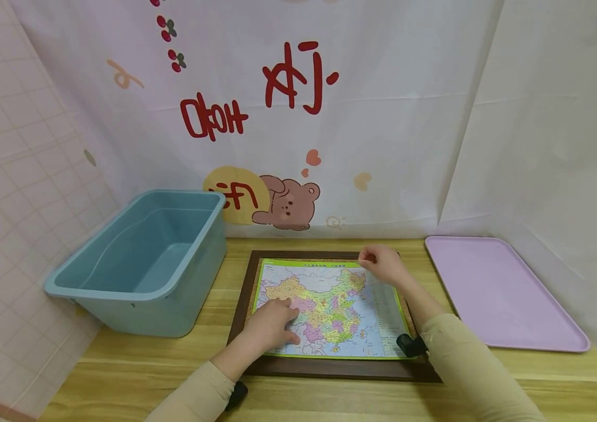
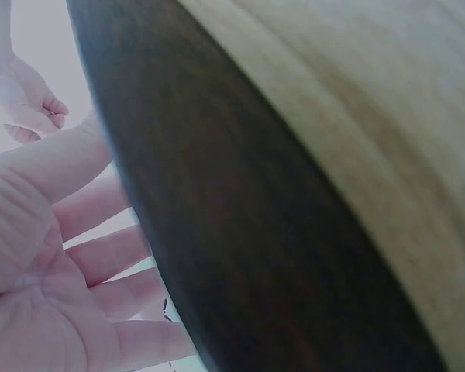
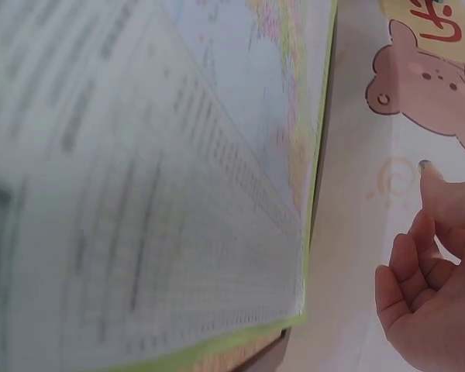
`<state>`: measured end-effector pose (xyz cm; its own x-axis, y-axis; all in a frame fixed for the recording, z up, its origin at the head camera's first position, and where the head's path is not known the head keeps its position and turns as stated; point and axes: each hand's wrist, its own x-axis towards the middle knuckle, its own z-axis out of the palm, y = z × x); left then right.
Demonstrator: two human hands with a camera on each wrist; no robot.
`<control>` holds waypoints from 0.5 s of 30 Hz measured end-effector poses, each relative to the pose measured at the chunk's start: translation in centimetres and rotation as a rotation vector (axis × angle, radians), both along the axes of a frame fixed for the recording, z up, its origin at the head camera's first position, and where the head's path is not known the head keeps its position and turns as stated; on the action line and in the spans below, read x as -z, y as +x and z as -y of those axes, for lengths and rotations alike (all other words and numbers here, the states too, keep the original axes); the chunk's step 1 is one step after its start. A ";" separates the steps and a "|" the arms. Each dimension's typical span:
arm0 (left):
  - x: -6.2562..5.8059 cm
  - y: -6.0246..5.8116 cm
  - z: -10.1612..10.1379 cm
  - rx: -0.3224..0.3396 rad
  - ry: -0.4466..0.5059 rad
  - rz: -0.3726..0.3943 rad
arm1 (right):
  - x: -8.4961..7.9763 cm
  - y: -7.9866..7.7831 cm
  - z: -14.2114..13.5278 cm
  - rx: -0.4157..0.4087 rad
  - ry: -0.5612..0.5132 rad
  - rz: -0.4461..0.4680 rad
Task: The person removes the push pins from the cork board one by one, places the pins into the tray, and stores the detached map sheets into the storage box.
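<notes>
A map point(image 1: 324, 316) with a green border lies on a cork board inside a dark brown frame point(image 1: 345, 368). My left hand point(image 1: 274, 322) is over the map's left part, fingers loosely spread; in the left wrist view the palm point(image 2: 31, 302) shows nothing in it. My right hand point(image 1: 385, 265) is at the map's top right, close to the upper frame edge. In the right wrist view its fingers point(image 3: 407, 271) are loosely curled beside the thumb, with no object visible among them.
A deep blue-green plastic tub point(image 1: 135, 264) stands at the left of the wooden table point(image 1: 135, 375). To the right lies a flat lilac tray point(image 1: 504, 293). A white printed cloth point(image 1: 382, 129) hangs behind the table.
</notes>
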<state>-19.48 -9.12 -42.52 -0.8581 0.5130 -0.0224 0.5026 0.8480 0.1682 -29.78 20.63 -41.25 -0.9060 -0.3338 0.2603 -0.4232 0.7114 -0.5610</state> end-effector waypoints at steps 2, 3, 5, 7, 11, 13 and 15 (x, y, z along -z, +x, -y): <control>0.0 0.0 0.0 0.000 -0.002 0.000 | -0.1 0.0 -0.3 -0.001 -0.004 -0.009; -0.1 0.0 0.0 0.001 -0.004 -0.001 | -0.2 0.1 -0.5 0.001 -0.004 -0.011; 0.0 0.0 0.0 0.001 -0.006 0.000 | -0.2 0.1 -0.9 0.004 -0.007 -0.019; -0.1 0.0 0.0 0.002 -0.005 0.000 | -0.2 0.1 -1.3 0.005 -0.008 -0.030; 0.0 0.0 0.1 0.001 -0.002 0.008 | -0.3 0.3 -2.1 0.005 -0.016 -0.039; 0.1 0.0 0.1 0.000 0.000 0.010 | -0.4 0.5 -2.4 0.013 -0.015 -0.035; 0.1 0.0 0.2 0.001 -0.002 0.008 | -0.5 0.8 -2.7 0.026 -0.014 -0.021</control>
<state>-19.44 -9.27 -42.58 -0.8576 0.5135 -0.0299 0.5018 0.8480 0.1703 -29.01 23.35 -40.71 -0.9084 -0.3065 0.2842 -0.4169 0.7141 -0.5624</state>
